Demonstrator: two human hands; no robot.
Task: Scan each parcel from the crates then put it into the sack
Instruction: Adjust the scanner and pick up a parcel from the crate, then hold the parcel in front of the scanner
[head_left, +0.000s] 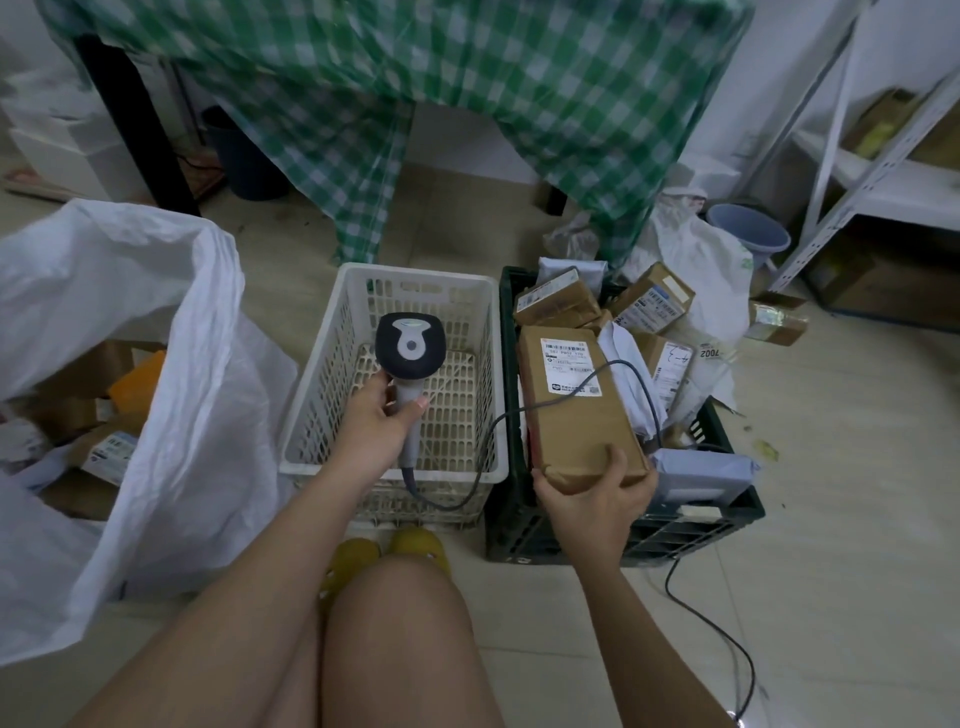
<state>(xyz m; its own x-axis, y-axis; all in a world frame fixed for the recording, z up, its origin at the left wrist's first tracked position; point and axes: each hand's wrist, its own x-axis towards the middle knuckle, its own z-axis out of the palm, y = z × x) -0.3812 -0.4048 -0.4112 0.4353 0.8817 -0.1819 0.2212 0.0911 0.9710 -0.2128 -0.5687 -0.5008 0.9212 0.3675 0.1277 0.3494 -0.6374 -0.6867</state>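
The white crate (395, 374) is sitting bare, while the dark crate (623, 519) beside it is brimming with boxes and mailers. The sack (156, 364) at left is gaping, parcels lying inside. A cable (498, 431) is trailing across both crates. The left hand (379, 415) is gripping the scanner (410, 348) (fingers curled round its handle); the right hand (597, 493) is clasping the brown parcel (576, 400) over the dark crate.

A single head-worn wide-angle camera looks forward and steeply down, close over the hands, crates (395, 291) and tiled floor (831, 519).
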